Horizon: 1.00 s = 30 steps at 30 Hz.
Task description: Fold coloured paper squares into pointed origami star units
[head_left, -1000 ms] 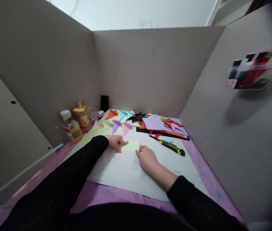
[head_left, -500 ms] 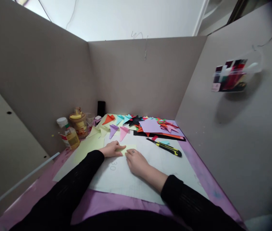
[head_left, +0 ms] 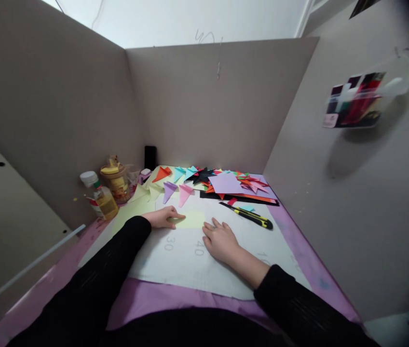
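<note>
A pale yellow strip of paper [head_left: 191,220] lies flat on the large white sheet [head_left: 175,270]. My left hand [head_left: 162,217] rests at its left end, index finger stretched along the paper and thumb apart from it. At the strip's right end lies my right hand [head_left: 222,241], palm down with fingers spread, the fingertips near or on the edge. Just beyond the strip are a folded purple paper piece [head_left: 170,191] and a folded pink one [head_left: 185,194]. To the right of them a black and yellow utility knife [head_left: 251,216] lies with its tip pointing left.
Several folded paper stars [head_left: 203,176] and a lilac square [head_left: 225,183] pile up at the back. A bottle of yellowish liquid [head_left: 104,200] and a tub [head_left: 117,181] stand at the left. Grey panels [head_left: 208,106] enclose the table; a clear holder [head_left: 356,103] hangs on the right one.
My right hand has slid right along the strip and its fingers have spread. My left hand has shifted slightly left, uncovering more of the paper. The camera view has tilted a little.
</note>
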Tool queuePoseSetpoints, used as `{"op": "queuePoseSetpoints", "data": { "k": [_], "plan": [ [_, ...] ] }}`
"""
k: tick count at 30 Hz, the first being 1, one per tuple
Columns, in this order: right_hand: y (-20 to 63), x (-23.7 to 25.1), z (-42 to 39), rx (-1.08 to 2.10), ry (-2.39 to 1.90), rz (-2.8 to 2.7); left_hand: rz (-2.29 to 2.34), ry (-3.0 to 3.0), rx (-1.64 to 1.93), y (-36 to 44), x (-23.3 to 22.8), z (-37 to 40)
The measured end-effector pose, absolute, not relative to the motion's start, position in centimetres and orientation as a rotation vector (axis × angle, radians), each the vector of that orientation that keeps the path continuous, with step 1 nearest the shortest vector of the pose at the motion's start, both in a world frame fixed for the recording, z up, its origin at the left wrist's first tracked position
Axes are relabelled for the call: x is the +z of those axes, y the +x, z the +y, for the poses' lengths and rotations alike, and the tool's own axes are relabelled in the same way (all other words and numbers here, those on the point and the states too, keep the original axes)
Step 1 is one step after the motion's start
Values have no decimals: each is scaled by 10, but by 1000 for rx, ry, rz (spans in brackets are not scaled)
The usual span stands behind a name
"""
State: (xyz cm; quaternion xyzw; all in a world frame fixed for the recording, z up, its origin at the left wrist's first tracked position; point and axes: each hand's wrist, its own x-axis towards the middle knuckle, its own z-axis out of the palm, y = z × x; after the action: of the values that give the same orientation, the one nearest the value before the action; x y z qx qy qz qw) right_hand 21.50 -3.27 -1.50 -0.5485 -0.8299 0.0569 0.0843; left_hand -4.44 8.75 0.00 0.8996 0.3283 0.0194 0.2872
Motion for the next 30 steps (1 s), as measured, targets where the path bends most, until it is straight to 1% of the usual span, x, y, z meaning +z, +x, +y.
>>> {"op": "queuePoseSetpoints", "data": {
  "k": [3, 6, 11, 15, 17, 20, 22, 25, 26, 28, 30],
  "plan": [
    [220, -13, -32, 152, -1634, -2460, 914, 2424, 62, -54, 2, 84],
    [223, -12, -23, 210, -1614, -2415, 963, 2418, 81, -61, 3, 80],
    [215, -25, 7, 443, -1601, -2045, 1060, 2410, 126, -61, 2, 74],
    [205, -36, 18, 750, -1467, -1718, 1146, 2512, 219, -56, 4, 65],
    [204, -36, 16, 805, -1408, -1632, 1189, 2555, 285, -54, 3, 61],
    [206, -31, 11, 793, -1357, -1720, 1273, 2534, 410, -52, -1, 57],
    [208, -27, 9, 696, -1346, -1815, 1394, 2450, 589, -49, -5, 56],
    [209, -19, 10, 303, -1362, -1832, 1556, 2054, 914, -41, -3, 55],
    [208, -17, 11, 151, -1351, -1839, 1540, 1853, 970, -36, 0, 54],
    [205, -13, 11, -92, -1294, -1924, 1378, 1464, 973, -25, 9, 53],
    [199, -12, 10, -237, -1213, -2063, 1148, 1210, 906, -13, 16, 52]
  ]
}}
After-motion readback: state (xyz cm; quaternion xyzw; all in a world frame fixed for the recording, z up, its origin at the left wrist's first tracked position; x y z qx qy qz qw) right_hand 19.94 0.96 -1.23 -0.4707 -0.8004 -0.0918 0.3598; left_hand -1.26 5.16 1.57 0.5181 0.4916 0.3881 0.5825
